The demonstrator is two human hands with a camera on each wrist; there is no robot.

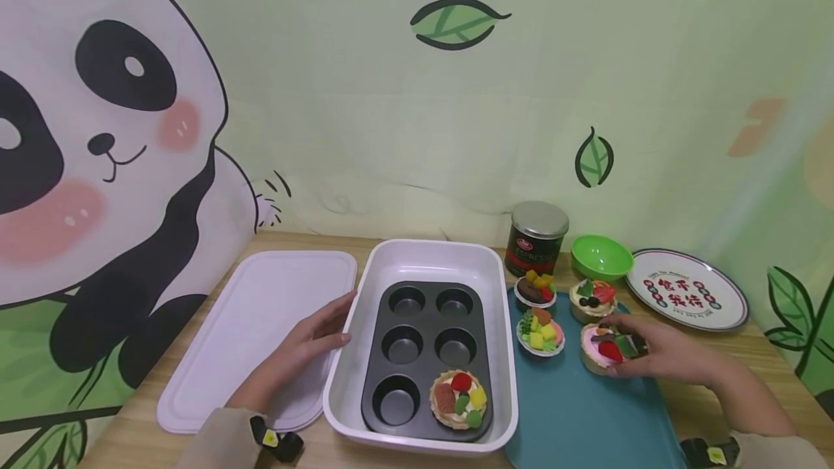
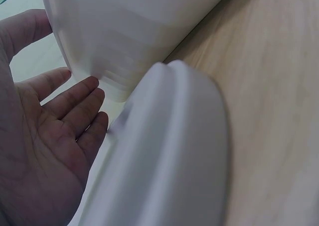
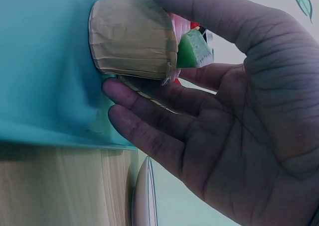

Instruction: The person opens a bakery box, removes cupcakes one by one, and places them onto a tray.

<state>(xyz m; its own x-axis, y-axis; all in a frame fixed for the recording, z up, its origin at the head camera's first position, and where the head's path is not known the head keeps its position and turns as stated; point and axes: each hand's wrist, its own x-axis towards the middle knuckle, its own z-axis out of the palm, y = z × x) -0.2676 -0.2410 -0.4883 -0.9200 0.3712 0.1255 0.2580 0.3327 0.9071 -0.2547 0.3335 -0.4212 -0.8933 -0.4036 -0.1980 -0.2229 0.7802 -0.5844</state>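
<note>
My right hand (image 1: pixel 671 355) grips a pink-topped fruit cupcake (image 3: pixel 132 39), thumb on one side and fingers on the other. Its paper-wrapped base is right at the surface of the teal tray (image 1: pixel 580 411). My left hand (image 1: pixel 302 346) has its fingers loosely extended, with the thumb at the left rim of a deep white container (image 1: pixel 420 248). In the left wrist view the fingertips are close to the container's wall (image 2: pixel 129 27). Inside the container lies a dark muffin tin (image 1: pixel 430 315), with a fruit-topped cupcake (image 1: pixel 459 400) in its near right cup; the other cups are empty.
On the tray's far part stand a chocolate cupcake (image 1: pixel 536 290), a green-and-yellow one (image 1: pixel 541 333) and a strawberry-topped one (image 1: pixel 593 301). Behind are an espresso tin (image 1: pixel 537 237), a green bowl (image 1: pixel 602 259) and a printed plate (image 1: pixel 691 292). A white lid (image 1: pixel 267 317) lies left.
</note>
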